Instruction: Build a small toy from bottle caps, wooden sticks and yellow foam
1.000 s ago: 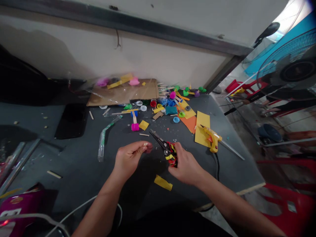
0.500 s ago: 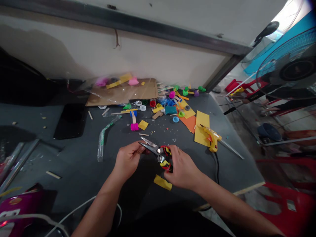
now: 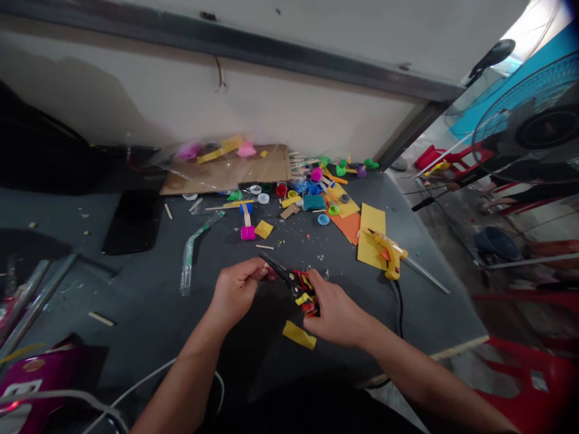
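My right hand grips the red-and-yellow handles of a pair of scissors, whose dark blades point up and left. The blades are nearly closed, and their tips lie at the fingers of my left hand. My left hand is closed in a pinch on a small wooden stick; only its pale end shows beside the blades, the rest is hidden by the fingers. Below the scissors lies a strip of yellow paper. A short stick piece rests just beyond the blade tips.
A yellow glue gun lies at right on a yellow sheet, its black cord running toward me. Bottle caps, sticks and paper scraps are heaped before a cardboard piece. At left are a black phone and a purple box.
The scissor blades, apart half a second ago, have closed together near the left fingertips. Both hands stay in almost the same place.
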The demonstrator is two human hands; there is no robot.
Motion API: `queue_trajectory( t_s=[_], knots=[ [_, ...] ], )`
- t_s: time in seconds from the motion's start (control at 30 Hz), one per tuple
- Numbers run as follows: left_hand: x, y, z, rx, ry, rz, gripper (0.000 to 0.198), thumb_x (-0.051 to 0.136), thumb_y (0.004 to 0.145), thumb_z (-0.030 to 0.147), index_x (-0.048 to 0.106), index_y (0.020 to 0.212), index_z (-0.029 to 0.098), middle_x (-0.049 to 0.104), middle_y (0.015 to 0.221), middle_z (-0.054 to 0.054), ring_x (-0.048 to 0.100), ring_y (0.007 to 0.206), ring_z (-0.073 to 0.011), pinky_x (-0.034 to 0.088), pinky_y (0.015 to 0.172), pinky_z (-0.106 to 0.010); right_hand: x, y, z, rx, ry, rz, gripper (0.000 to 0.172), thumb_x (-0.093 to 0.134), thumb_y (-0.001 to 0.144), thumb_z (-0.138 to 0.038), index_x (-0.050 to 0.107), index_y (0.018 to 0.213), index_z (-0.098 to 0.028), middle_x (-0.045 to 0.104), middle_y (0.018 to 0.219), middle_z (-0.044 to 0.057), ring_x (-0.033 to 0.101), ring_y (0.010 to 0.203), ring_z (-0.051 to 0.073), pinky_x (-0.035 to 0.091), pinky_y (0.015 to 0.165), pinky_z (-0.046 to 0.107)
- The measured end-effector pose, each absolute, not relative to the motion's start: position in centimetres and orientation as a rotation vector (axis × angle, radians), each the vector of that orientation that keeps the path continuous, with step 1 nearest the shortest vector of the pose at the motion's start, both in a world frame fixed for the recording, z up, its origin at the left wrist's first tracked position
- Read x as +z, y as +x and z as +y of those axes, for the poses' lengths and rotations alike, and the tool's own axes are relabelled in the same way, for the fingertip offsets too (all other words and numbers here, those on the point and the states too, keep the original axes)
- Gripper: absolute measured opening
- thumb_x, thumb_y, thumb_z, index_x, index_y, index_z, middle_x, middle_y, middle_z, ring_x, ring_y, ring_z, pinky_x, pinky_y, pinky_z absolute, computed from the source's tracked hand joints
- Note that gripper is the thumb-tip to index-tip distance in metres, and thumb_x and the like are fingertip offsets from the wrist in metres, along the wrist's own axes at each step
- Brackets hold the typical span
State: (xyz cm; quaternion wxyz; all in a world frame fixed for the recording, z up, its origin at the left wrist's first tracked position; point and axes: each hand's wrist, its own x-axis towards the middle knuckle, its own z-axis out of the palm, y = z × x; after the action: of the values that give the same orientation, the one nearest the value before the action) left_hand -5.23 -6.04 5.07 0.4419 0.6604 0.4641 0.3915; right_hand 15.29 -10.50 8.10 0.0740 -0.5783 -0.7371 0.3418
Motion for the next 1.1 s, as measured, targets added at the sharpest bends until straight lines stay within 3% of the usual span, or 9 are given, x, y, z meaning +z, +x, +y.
queue_trajectory(
  t_s=[0.1,0.27,0.43,0.5,0.6,0.7,0.83,0.97,1.1],
  knots=[
    [4.7,-4.9,-5.9,1.004,1.418,1.129,0.016,0.052,0.084,0.024,0.066,0.081,0.017,0.069,0.075,-0.001,0.065,0.069,-0.0128,0.052,0.069,-0.024,6.7,16.3,-8.6,0.827,-1.853,-2.131,0.045,0.053,0.068,-0.022,0.041,0.111,-0.019,0.059,0.094,0.006,0.058,0.082,0.020,0.041,0.069,0.028],
    [3.6,-4.9,-5.2,1.034,0.969,1.079,0.018,0.060,0.079,0.031,0.065,0.085,0.015,0.070,0.082,-0.006,0.067,0.073,-0.0167,0.056,0.072,-0.031,3.5,19.1,-4.6,0.120,-2.254,-2.094,0.055,0.062,0.069,-0.034,0.049,0.116,-0.009,0.057,0.106,0.019,0.051,0.103,0.035,0.038,0.086,0.045],
    [2.9,-4.9,-4.7,1.032,0.786,1.077,0.020,0.063,0.077,0.032,0.065,0.086,0.014,0.070,0.086,-0.007,0.067,0.078,-0.0168,0.056,0.070,-0.029,3.8,19.7,-3.9,-0.101,-2.064,-2.129,0.058,0.063,0.076,-0.042,0.051,0.124,-0.012,0.053,0.122,0.021,0.044,0.114,0.039,0.033,0.092,0.054],
    [2.8,-4.7,-4.7,1.028,0.749,1.064,0.022,0.064,0.075,0.031,0.065,0.088,0.013,0.070,0.080,-0.006,0.067,0.072,-0.0150,0.056,0.069,-0.029,4.8,18.3,-4.2,-0.005,-1.857,-2.076,0.045,0.059,0.081,-0.038,0.056,0.121,-0.017,0.056,0.122,0.016,0.046,0.115,0.034,0.033,0.096,0.050],
    [3.0,-4.5,-4.6,1.023,0.729,1.029,0.035,0.066,0.073,0.030,0.061,0.104,0.013,0.070,0.073,-0.004,0.065,0.064,-0.0125,0.057,0.069,-0.029,5.9,14.9,-4.4,0.463,-1.512,-1.919,0.026,0.051,0.088,-0.030,0.065,0.108,-0.022,0.067,0.102,0.007,0.059,0.098,0.021,0.043,0.089,0.036],
    [3.1,-4.3,-4.6,1.038,0.749,1.012,0.057,0.066,0.072,0.028,0.048,0.124,0.012,0.069,0.069,-0.002,0.065,0.063,-0.0132,0.057,0.067,-0.030,5.6,11.6,-3.8,0.927,-1.391,-1.659,0.017,0.058,0.082,-0.028,0.071,0.092,-0.023,0.071,0.092,0.004,0.064,0.084,0.018,0.049,0.077,0.030],
    [3.2,-4.4,-4.5,1.023,0.784,1.017,0.066,0.067,0.071,0.027,0.041,0.129,0.010,0.067,0.066,0.000,0.065,0.062,-0.0140,0.058,0.065,-0.031,4.5,9.3,-2.8,1.360,-1.310,-1.299,0.015,0.067,0.071,-0.029,0.073,0.082,-0.020,0.072,0.078,0.002,0.065,0.069,0.017,0.051,0.067,0.030],
    [3.0,-4.4,-4.2,1.036,0.797,1.037,0.064,0.066,0.070,0.026,0.042,0.127,0.011,0.067,0.066,0.001,0.065,0.061,-0.0142,0.058,0.064,-0.030,4.1,8.8,-2.1,1.474,-1.284,-1.213,0.019,0.071,0.065,-0.032,0.073,0.077,-0.018,0.070,0.069,0.001,0.060,0.054,0.014,0.049,0.056,0.028],
    [2.1,-4.5,-3.7,1.134,0.787,1.116,0.057,0.066,0.071,0.028,0.045,0.123,0.014,0.068,0.068,0.000,0.066,0.059,-0.0147,0.058,0.063,-0.032,4.2,8.6,0.3,1.273,-1.283,-1.374,0.016,0.068,0.069,-0.031,0.073,0.076,-0.018,0.072,0.073,0.002,0.064,0.067,0.017,0.050,0.066,0.028]
  ],
)
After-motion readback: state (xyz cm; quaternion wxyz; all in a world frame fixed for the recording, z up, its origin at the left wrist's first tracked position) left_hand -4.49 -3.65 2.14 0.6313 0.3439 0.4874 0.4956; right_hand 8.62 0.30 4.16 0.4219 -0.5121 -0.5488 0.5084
